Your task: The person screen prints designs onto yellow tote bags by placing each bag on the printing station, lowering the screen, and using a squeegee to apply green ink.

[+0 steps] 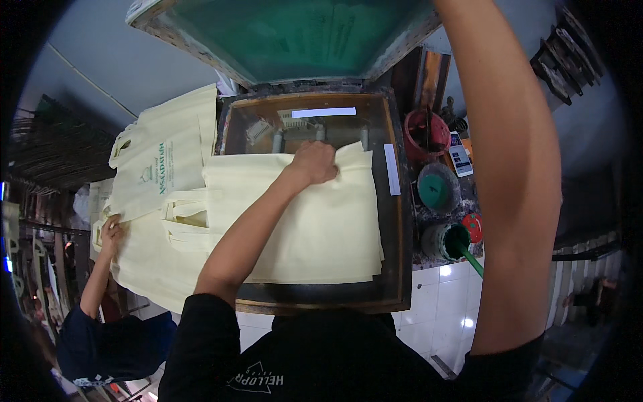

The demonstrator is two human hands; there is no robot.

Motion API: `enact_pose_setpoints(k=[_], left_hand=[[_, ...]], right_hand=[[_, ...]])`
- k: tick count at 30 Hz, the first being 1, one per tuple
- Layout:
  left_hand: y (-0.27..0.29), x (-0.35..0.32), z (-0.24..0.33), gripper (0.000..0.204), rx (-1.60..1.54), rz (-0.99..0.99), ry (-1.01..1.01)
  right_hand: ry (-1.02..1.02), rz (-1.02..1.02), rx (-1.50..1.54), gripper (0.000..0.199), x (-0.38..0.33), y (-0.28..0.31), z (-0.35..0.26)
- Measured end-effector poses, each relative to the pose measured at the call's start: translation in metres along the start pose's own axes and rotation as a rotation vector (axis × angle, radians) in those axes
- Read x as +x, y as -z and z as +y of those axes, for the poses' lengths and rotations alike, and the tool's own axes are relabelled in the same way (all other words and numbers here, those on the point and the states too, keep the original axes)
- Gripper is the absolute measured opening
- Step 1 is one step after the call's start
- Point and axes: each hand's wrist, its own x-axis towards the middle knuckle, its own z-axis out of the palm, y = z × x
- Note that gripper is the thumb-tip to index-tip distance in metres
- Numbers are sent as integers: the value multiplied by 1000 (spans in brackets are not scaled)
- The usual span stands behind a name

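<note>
A stack of cream fabric bags [321, 228] lies over a framed printing table [395, 268] in front of me. My left hand [313, 163] is closed at the stack's far edge, where the fabric bunches up beside the knuckles. My right arm [509, 161] reaches up along the right side and leaves the picture at the top, so its hand is hidden. Close to where that arm leaves, a printing screen [288, 40] with green mesh and a stained frame stands tilted up behind the table.
Printed cream bags [161, 147] spread to the left, where a co-worker's hand [112, 233] holds one edge. On the right sit a red bucket [429, 134], a phone [460, 155], a bowl of green ink [435, 191] and an ink pot [445, 241] with a green handle.
</note>
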Motion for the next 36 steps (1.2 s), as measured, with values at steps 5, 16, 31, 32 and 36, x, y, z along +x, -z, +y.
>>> enact_pose_setpoints(k=[5,16,31,32,36], left_hand=[[-13,-30,-3,40,-119,151,-36],[-16,-37,-9,78,4,259,-173],[-22,-68,19,41,-94,43,-71],[-33,-79,11,41,-61,124,-143],[-60,-97,-3,34,-174,404,-312]], right_hand=[[18,29,-20,40,1,-2,4],[-4,31,14,38,-9,3,-2],[55,65,-54,34,-4,-5,7],[43,62,-49,34,3,-8,5],[102,53,-78,36,8,-11,7]])
